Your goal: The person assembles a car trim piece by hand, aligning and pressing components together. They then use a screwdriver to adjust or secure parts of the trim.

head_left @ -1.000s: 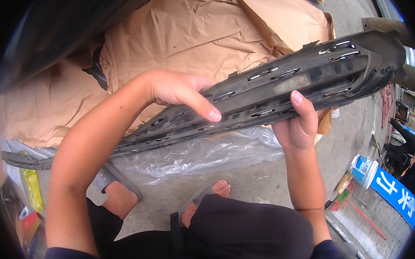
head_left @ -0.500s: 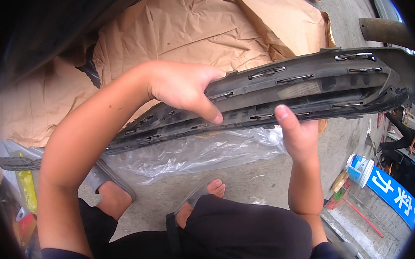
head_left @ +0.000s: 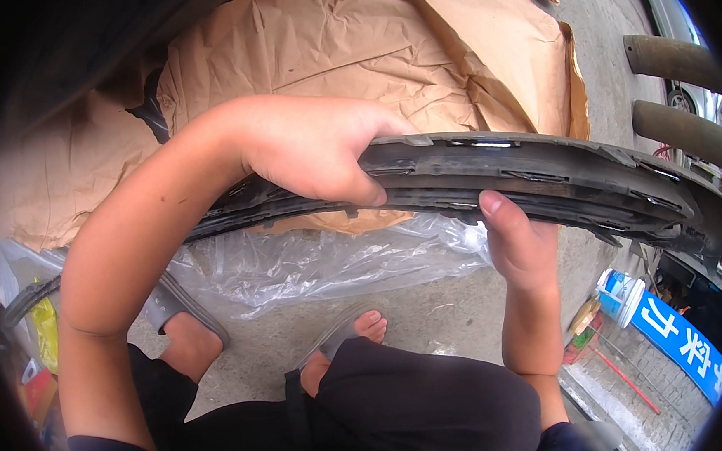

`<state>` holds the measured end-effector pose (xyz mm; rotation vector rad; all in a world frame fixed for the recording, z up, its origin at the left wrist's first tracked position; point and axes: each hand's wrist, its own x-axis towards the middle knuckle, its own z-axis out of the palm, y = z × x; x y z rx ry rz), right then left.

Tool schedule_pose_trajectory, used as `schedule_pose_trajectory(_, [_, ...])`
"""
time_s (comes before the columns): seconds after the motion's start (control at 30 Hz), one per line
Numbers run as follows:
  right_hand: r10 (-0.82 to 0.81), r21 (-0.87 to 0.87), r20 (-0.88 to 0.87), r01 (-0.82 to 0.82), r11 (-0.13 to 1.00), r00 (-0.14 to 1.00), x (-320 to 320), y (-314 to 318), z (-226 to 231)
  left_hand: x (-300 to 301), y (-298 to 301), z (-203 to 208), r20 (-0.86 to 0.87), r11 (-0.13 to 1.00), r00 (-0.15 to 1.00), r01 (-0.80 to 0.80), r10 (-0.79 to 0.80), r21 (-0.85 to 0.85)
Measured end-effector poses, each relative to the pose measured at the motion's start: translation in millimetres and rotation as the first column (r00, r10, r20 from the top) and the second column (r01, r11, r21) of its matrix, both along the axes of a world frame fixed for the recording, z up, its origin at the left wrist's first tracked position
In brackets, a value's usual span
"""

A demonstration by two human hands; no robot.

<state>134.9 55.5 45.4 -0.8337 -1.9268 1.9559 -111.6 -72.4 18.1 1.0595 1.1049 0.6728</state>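
A long, curved black plastic car bumper trim point(head_left: 539, 161) runs across the view in front of me, with slots and bright clip-like bits along it. My left hand point(head_left: 319, 154) grips its upper edge near the middle, thumb lying over the near face and fingers hidden behind. Further right, my right hand point(head_left: 523, 236) holds the lower edge, its thumb up against the near face; the other fingers are out of sight beneath. The trim's left part passes behind my left forearm, and its thin end shows at the far left.
Creased brown paper point(head_left: 317, 54) spreads beyond the trim. Clear plastic sheeting point(head_left: 338, 264) lies on the concrete below it, by my sandalled feet. At right are two brown pipes point(head_left: 677, 61), a blue-and-white bucket point(head_left: 622, 296), a blue sign point(head_left: 682, 342) and a parked car point(head_left: 666, 8).
The trim has tilted and bowed: its right end has dropped, and its slotted face now looks narrower. Both hands keep their hold in nearly the same places. A second pipe has come into sight.
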Motion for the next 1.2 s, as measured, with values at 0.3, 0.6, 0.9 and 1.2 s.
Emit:
schedule_pose_trajectory(0.3, [-0.102, -0.086, 0.007, 0.102, 0.991, 0.995, 4, -6, -3, 5, -3, -9, -0.013, 0.999, 1.0, -0.027, 0.027, 0.018])
schedule_pose_trajectory(0.6, [-0.005, -0.164, 0.022, 0.008, 0.986, 1.0, 3, -26, -1, -2, -5, -20, 0.027, 0.999, 0.998, -0.052, 0.052, 0.001])
schedule_pose_trajectory(0.9, [0.057, 0.036, 0.25, -0.068, 0.997, 0.967, -1, -35, -15, 7, -7, -18, 0.136, 0.993, 0.985, -0.114, 0.108, 0.031])
schedule_pose_trajectory(1.2, [0.121, 0.092, 0.179, -0.139, 0.986, 0.976, -6, -37, -19, 15, -9, -6, 0.02, 0.985, 0.996, -0.093, 0.091, 0.146])
